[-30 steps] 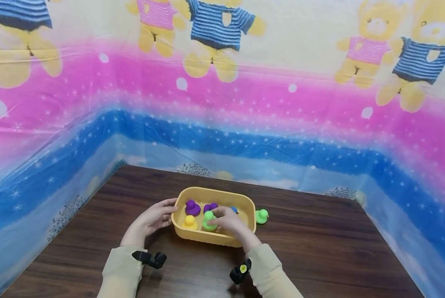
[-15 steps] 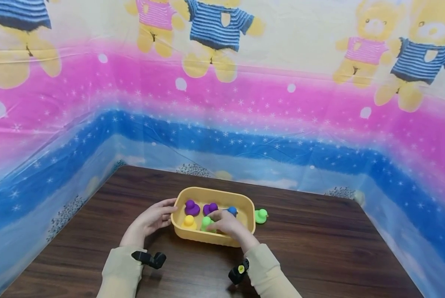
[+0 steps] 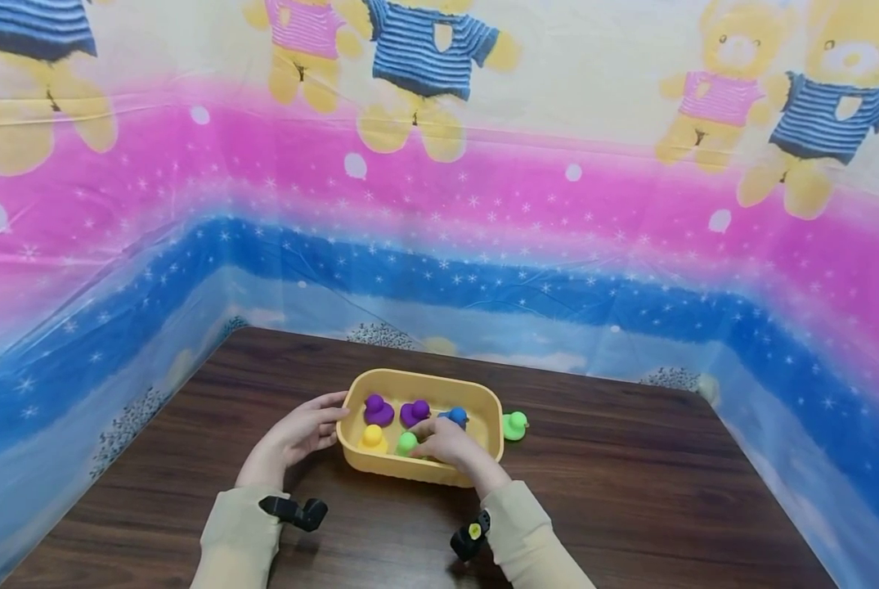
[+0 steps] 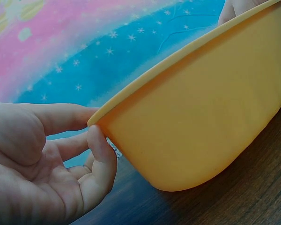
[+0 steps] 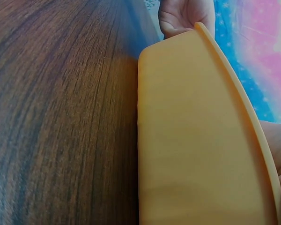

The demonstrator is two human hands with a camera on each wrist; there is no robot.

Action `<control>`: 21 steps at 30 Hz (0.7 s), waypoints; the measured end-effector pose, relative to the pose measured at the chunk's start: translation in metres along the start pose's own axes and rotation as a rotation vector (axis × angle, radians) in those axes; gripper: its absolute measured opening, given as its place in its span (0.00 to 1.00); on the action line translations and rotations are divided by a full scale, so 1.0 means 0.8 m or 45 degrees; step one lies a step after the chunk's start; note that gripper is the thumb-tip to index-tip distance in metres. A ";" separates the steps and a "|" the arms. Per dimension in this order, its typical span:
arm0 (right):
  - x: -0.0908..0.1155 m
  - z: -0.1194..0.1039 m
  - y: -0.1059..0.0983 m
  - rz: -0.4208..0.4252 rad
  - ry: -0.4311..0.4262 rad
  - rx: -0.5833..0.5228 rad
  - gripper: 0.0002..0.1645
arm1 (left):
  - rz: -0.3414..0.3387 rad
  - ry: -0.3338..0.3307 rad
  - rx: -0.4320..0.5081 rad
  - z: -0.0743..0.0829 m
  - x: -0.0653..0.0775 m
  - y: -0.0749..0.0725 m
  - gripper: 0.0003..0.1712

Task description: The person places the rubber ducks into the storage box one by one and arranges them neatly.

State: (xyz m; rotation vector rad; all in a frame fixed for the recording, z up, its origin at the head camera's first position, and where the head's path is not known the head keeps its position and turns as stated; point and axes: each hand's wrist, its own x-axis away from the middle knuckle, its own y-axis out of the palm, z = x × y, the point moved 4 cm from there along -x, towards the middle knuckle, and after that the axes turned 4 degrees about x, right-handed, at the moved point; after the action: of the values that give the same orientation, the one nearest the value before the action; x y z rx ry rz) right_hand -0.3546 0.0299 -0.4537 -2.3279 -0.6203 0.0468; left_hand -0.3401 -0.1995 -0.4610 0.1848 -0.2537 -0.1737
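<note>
A yellow plastic tub [image 3: 402,470] stands on the table. In the left wrist view my left hand [image 4: 47,159] pinches its left end at the rim, thumb and fingers on either side. My right hand [image 3: 454,446] reaches over the front rim into the tub. Its fingers hold a green toy duck [image 3: 406,442], low near the front wall and partly covered by the hand. Left of it sits a yellow duck [image 3: 373,438]. Behind are two purple ducks, one at the left [image 3: 378,411] and one in the middle [image 3: 415,413], and a blue duck [image 3: 456,416].
Another green duck [image 3: 516,425] is on the table just outside the tub's right end. The dark wooden table [image 3: 630,491] reaches back to a printed cloth [image 3: 483,213] with bears, hung around its far side. Both wrists carry small black cameras.
My right hand has lowered the green duck inside the tub and shifted slightly, so more of the blue duck shows. My left hand stays at the rim.
</note>
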 end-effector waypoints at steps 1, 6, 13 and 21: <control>0.000 0.000 0.000 0.002 0.000 0.003 0.21 | 0.001 0.000 0.001 0.000 0.000 0.000 0.36; -0.001 0.000 -0.001 0.009 0.008 0.001 0.21 | 0.009 0.000 -0.001 0.001 0.000 0.001 0.36; 0.003 -0.003 -0.005 0.101 -0.011 -0.108 0.25 | 0.022 -0.004 -0.007 0.001 0.000 0.001 0.36; 0.009 -0.009 -0.015 0.139 -0.131 -0.007 0.30 | 0.007 -0.001 0.006 0.002 0.001 0.002 0.35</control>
State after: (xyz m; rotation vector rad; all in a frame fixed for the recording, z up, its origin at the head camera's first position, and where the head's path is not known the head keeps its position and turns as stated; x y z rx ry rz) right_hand -0.3515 0.0361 -0.4396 -2.3746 -0.5432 0.2167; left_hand -0.3398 -0.1981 -0.4593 0.1889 -0.2556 -0.1675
